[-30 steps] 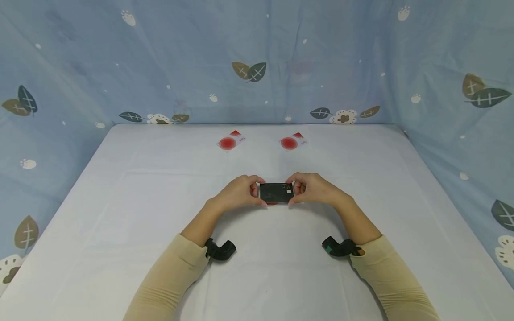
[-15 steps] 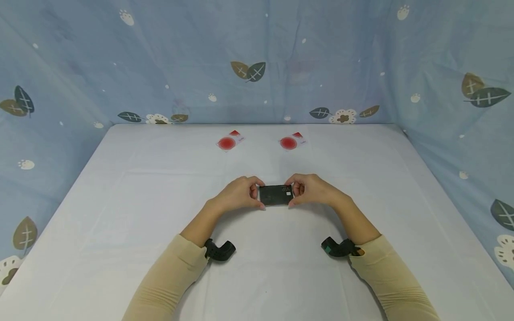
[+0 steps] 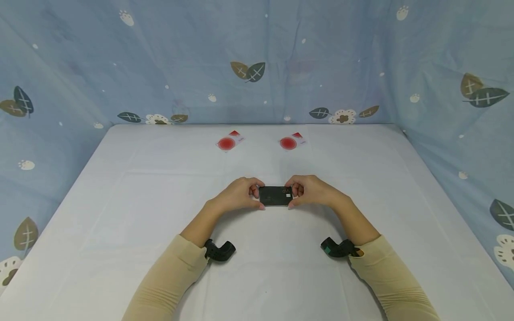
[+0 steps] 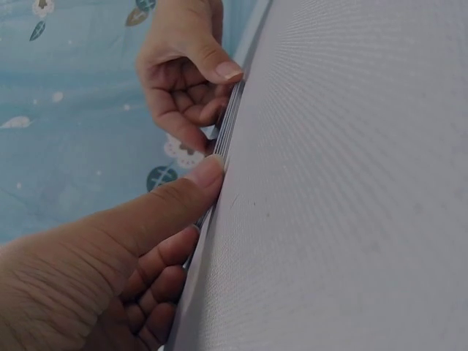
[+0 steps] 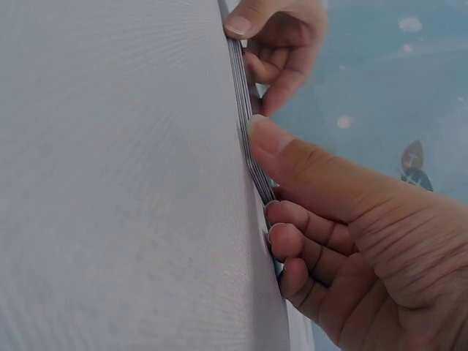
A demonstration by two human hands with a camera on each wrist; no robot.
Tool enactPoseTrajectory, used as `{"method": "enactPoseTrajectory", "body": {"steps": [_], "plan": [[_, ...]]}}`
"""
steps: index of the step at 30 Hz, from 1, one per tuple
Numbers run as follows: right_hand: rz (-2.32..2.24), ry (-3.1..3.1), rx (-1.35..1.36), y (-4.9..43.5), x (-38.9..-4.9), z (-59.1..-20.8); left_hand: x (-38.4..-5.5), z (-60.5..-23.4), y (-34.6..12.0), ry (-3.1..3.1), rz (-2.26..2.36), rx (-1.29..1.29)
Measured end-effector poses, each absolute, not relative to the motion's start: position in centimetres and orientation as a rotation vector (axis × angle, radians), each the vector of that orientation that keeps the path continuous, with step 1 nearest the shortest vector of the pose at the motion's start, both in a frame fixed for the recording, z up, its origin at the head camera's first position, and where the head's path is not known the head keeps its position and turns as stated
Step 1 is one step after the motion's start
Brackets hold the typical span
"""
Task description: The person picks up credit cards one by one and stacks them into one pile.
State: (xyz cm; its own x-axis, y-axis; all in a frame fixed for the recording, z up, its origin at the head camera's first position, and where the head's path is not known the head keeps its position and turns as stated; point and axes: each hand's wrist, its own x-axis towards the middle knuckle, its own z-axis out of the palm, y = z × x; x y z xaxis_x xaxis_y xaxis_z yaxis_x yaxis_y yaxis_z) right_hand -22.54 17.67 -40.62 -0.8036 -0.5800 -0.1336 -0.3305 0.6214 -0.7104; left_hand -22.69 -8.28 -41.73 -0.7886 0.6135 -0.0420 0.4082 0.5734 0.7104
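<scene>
A small stack of cards lies flat on the white table near its middle, topped by a black card (image 3: 275, 196) with "VIP" lettering and a small pale square. My left hand (image 3: 243, 193) pinches the stack's left end between thumb and fingers. At the other end, my right hand (image 3: 311, 191) grips it the same way, thumb on the near edge. Side on, several thin card edges (image 5: 240, 84) show pressed together in the right wrist view. The left wrist view also has the layered edges (image 4: 232, 121) between both thumbs. Fingertips hide the stack's corners.
Two cards with red circles, a left card (image 3: 227, 143) and a right card (image 3: 288, 143), lie apart toward the far edge of the white tabletop (image 3: 160, 200). A blue patterned curtain (image 3: 192, 53) hangs behind and beside the table.
The black card has come slightly nearer and now covers the red patch that showed beneath it. Both hands have shifted a little toward me, still holding the ends.
</scene>
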Motion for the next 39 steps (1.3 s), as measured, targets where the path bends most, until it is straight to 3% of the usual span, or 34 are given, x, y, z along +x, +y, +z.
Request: {"method": "enactPoseTrajectory", "body": {"steps": [39], "plan": [[-0.985,2.499,-0.704,17.63,-22.42,-40.58,-22.77,-42.34,-8.45,2.535,1.061,0.837]]}}
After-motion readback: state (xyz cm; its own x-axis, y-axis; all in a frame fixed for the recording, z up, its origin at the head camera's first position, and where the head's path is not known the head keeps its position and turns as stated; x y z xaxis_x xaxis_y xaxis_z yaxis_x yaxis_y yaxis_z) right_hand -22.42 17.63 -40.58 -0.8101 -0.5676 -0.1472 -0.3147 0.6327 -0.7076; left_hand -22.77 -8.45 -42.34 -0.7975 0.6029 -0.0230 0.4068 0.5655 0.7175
